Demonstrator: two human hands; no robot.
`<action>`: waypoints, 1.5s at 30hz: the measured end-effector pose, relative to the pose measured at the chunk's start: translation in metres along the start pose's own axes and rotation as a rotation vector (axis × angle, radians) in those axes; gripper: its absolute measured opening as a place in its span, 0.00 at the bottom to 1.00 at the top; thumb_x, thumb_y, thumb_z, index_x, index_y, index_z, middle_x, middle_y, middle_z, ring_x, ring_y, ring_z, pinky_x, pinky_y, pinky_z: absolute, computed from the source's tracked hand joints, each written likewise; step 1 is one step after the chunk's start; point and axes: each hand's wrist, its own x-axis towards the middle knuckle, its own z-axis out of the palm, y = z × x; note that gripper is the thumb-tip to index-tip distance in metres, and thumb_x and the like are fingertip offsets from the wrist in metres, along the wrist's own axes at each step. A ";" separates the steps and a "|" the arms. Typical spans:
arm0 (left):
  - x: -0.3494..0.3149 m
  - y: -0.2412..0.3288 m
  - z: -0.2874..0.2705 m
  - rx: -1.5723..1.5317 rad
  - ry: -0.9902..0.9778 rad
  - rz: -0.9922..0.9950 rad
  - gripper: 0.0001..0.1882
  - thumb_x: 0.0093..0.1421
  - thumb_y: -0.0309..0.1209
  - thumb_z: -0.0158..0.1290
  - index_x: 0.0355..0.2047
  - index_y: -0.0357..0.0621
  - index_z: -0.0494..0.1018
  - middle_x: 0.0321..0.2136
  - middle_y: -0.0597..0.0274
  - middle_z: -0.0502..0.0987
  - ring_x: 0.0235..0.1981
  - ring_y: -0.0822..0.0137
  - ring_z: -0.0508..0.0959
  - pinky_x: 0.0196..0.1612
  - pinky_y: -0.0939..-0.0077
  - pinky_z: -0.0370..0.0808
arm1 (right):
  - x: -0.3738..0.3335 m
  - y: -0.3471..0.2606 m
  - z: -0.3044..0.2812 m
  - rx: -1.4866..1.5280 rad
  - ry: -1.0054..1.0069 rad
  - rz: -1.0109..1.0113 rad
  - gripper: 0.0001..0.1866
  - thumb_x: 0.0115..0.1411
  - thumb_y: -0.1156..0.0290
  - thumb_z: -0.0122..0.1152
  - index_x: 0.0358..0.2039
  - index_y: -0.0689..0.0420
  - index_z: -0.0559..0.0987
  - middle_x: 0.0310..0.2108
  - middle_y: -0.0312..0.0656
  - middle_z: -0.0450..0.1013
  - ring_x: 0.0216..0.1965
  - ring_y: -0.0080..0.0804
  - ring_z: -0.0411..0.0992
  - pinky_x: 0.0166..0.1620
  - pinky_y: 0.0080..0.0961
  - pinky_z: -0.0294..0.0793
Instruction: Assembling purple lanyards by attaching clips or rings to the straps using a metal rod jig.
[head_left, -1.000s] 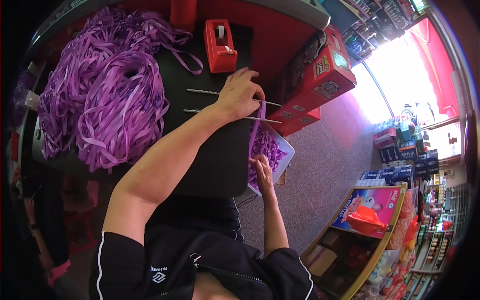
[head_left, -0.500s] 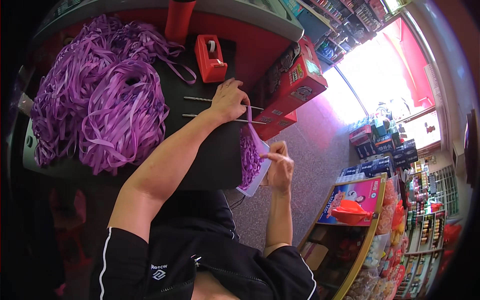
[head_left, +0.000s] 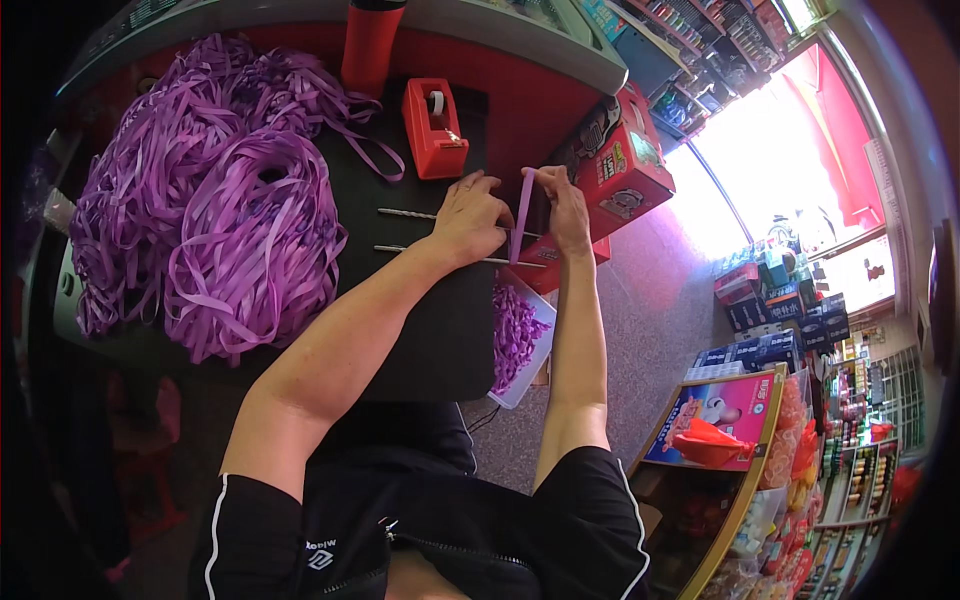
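Note:
My left hand [head_left: 470, 215] rests on a black board [head_left: 420, 330], over two thin metal rods [head_left: 400, 213] that lie across it. My right hand [head_left: 565, 205] is raised beside it and pinches the top of a purple ribbon strip [head_left: 521, 218]. The strip hangs down between the two hands, its lower end at the left fingers. A white tray [head_left: 530, 375] of cut purple ribbon pieces [head_left: 512, 332] sits below the board's right edge.
A big heap of purple ribbon loops [head_left: 200, 210] covers the board's left side. A red tape dispenser [head_left: 433, 127] and a red cylinder [head_left: 370, 45] stand at the back. Red cartons [head_left: 625, 160] are to the right, shop shelves [head_left: 800, 440] further right.
My right hand came up from the tray of ribbon pieces with one purple strip and now holds it next to the left hand. The left hand stayed on the rods.

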 end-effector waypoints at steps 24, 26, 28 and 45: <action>0.000 -0.002 0.007 0.030 0.028 0.046 0.09 0.44 0.30 0.57 0.28 0.55 0.81 0.56 0.53 0.66 0.63 0.52 0.57 0.64 0.60 0.52 | -0.150 -0.029 0.034 0.185 0.049 0.538 0.28 0.69 0.52 0.38 0.52 0.65 0.73 0.31 0.31 0.70 0.33 0.20 0.64 0.40 0.19 0.63; 0.001 -0.005 0.009 0.047 0.057 0.052 0.09 0.43 0.31 0.58 0.28 0.56 0.82 0.54 0.54 0.67 0.61 0.53 0.60 0.63 0.61 0.53 | -0.147 -0.040 0.031 0.410 0.064 0.583 0.27 0.68 0.52 0.42 0.49 0.66 0.75 0.29 0.31 0.70 0.30 0.17 0.64 0.35 0.16 0.62; 0.003 -0.004 0.006 0.073 0.032 0.043 0.10 0.43 0.30 0.58 0.29 0.55 0.82 0.54 0.53 0.67 0.60 0.52 0.61 0.61 0.61 0.57 | -0.137 -0.057 0.028 0.444 0.049 0.666 0.26 0.68 0.52 0.42 0.46 0.64 0.76 0.28 0.30 0.70 0.28 0.17 0.63 0.33 0.15 0.62; -0.041 0.036 0.003 -1.563 -0.323 -0.770 0.24 0.63 0.50 0.44 0.50 0.45 0.60 0.42 0.50 0.71 0.42 0.59 0.72 0.49 0.60 0.66 | -0.101 -0.060 0.009 0.821 -0.207 1.022 0.34 0.62 0.39 0.43 0.43 0.60 0.77 0.22 0.29 0.68 0.21 0.19 0.61 0.26 0.19 0.61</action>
